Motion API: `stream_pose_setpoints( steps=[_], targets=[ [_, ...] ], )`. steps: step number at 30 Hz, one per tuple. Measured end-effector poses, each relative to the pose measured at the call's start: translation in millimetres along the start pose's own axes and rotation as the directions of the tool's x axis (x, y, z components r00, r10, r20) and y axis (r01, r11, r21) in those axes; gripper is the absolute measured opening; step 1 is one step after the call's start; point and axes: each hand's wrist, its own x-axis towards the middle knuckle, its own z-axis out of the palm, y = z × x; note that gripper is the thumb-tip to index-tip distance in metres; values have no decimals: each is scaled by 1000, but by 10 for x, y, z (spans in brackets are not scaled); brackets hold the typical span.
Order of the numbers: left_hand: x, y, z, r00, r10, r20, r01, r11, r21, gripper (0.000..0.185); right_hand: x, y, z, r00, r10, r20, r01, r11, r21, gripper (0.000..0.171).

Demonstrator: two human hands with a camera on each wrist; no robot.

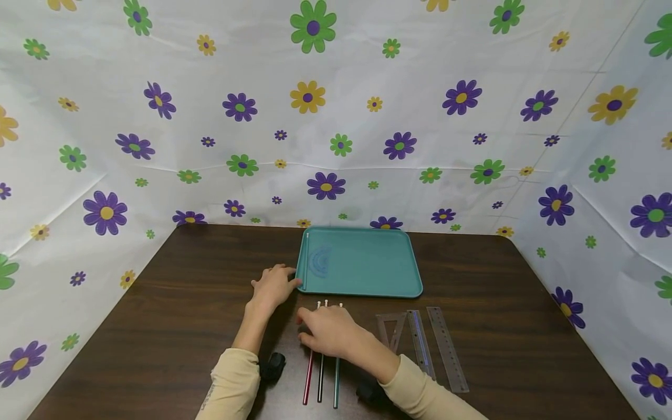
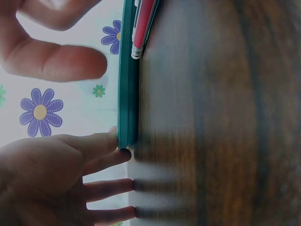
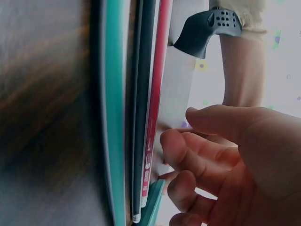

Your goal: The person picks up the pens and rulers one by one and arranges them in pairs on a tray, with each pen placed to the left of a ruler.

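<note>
My left hand lies flat on the dark wooden table, and its fingertips touch the left edge of a teal tray. A clear protractor and a thin white stick lie in the tray. My right hand hovers with relaxed, spread fingers over three pencils lying side by side: red, black and teal. It holds nothing. The wrist view shows the hand just off the red pencil.
A clear set square and two clear rulers lie right of the pencils. Flowered cloth walls close in the table at the back and both sides. Bare wood extends to the left.
</note>
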Motion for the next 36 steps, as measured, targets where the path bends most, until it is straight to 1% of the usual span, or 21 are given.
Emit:
stream_pose_setpoints(
  steps=[3, 7, 11, 14, 21, 27, 36],
  targets=[
    [3, -5, 11, 1000, 1, -5, -1, 1000, 6, 49, -17, -30, 19, 1000, -1, 8, 1, 1000, -13, 18],
    [5, -4, 16, 1000, 2, -14, -2, 1000, 9, 49, -45, -63, 19, 1000, -25, 4, 25, 999, -31, 14],
    [3, -5, 18, 1000, -1, -12, 1, 1000, 7, 48, -69, -88, 26, 998, -59, 0, 59, 998, -31, 13],
    [5, -12, 26, 1000, -4, -7, 4, 1000, 5, 48, -77, -101, 47, 998, -65, 4, 65, 997, -36, 11],
    [2, -16, 31, 1000, -3, -2, 3, 1000, -1, 50, -83, -119, 75, 998, -64, 4, 64, 997, -47, 9],
    [-1, -3, 6, 1000, 4, -2, -4, 1000, 5, 49, -96, -136, 62, 998, -58, -4, 57, 997, -50, 9],
    [27, -17, 13, 1000, 1, -1, -1, 1000, 1, 50, -92, -144, 63, 1000, -11, -5, 10, 999, -39, 13]
  ],
)
